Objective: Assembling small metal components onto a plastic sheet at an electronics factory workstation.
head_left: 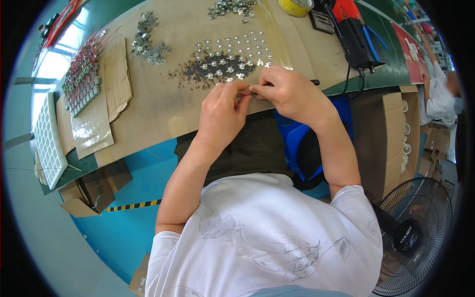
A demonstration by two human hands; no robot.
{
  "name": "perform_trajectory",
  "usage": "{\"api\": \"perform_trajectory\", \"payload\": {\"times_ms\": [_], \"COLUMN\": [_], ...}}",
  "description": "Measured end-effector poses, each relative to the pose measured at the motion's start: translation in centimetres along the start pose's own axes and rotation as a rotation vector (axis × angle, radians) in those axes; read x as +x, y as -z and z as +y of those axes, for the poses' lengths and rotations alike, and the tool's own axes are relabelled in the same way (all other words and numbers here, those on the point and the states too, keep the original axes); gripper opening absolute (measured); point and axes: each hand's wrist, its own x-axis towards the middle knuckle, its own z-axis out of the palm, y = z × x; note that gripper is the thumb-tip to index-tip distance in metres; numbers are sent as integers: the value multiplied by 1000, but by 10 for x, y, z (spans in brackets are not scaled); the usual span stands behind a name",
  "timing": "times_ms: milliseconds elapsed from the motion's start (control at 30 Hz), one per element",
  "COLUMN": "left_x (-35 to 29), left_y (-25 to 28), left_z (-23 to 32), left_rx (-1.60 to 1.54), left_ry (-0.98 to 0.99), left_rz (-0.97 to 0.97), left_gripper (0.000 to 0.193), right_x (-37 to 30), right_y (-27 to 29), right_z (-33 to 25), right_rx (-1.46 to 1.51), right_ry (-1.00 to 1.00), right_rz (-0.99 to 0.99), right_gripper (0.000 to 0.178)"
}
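Observation:
Over the near edge of the work table, my left hand (222,113) and my right hand (293,94) meet fingertip to fingertip. Both are closed in a pinch on something too small and too covered by fingers to make out. Just beyond them, small shiny metal pieces (230,58) are set out in rows on the brown board (163,106). The nearer rows lie over a dark, scorched-looking patch (190,73).
Loose metal pieces form heaps at the left (148,42) and far side (231,7). Wired parts (81,81) stand on cardboard, near a white grid tray (49,138). Yellow tape (297,6) and a black corded device (357,44) sit right. A fan (413,235) stands behind.

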Motion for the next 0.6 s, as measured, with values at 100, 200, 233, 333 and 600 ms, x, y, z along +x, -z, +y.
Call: {"api": "perform_trajectory", "payload": {"times_ms": [100, 200, 233, 333, 600], "left_x": [1, 3, 3, 2, 6], "left_y": [1, 2, 1, 1, 3], "left_z": [2, 2, 2, -1, 5], "left_rx": [-7, -1, -3, 9, -240], "left_ry": [13, 9, 4, -6, 307], "left_rz": [-13, -16, -10, 3, -39], "left_gripper": [25, 24, 25, 26, 27], "right_x": [3, 6, 6, 3, 5], "right_y": [1, 1, 2, 8, 12], "right_z": [-2, -5, -3, 7, -4], "right_rx": [-102, -147, -148, -89, 20], "right_ry": [0, 39, 42, 65, 53], "right_rz": [-47, -3, -2, -44, 159], "right_gripper": [13, 10, 10, 11, 19]}}
